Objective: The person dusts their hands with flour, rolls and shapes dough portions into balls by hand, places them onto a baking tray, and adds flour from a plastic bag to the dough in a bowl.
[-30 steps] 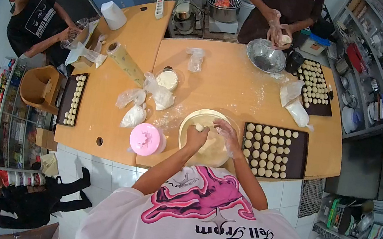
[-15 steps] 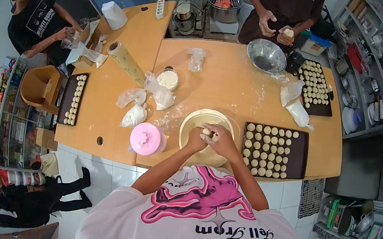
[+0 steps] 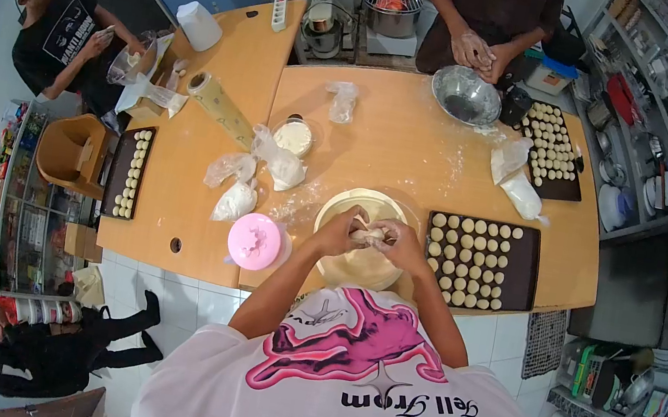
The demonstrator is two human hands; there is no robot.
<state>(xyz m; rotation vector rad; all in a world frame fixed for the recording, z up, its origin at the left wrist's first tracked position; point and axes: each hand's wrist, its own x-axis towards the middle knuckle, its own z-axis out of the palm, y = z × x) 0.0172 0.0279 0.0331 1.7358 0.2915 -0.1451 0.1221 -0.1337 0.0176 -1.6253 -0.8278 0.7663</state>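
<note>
My left hand (image 3: 339,233) and my right hand (image 3: 399,245) meet over a cream-coloured bowl (image 3: 354,275). Between them they pinch a small piece of dough (image 3: 368,233), partly hidden by the fingers. Right of the bowl lies a dark baking tray (image 3: 521,275) with rows of round dough balls (image 3: 463,257). A pink-lidded container (image 3: 255,242) stands to the left of my left hand.
Plastic bags of white powder (image 3: 235,202), a plastic wrap roll (image 3: 219,109) and a tub (image 3: 293,137) occupy the left middle. Across the table, a person works dough above a metal bowl (image 3: 466,96); another person stands left. More trays (image 3: 556,186) hold dough balls.
My hands have gone from cupped together around the dough to side by side, fingertips pinching it. Across the table, the co-worker's hands have come together over the metal bowl.
</note>
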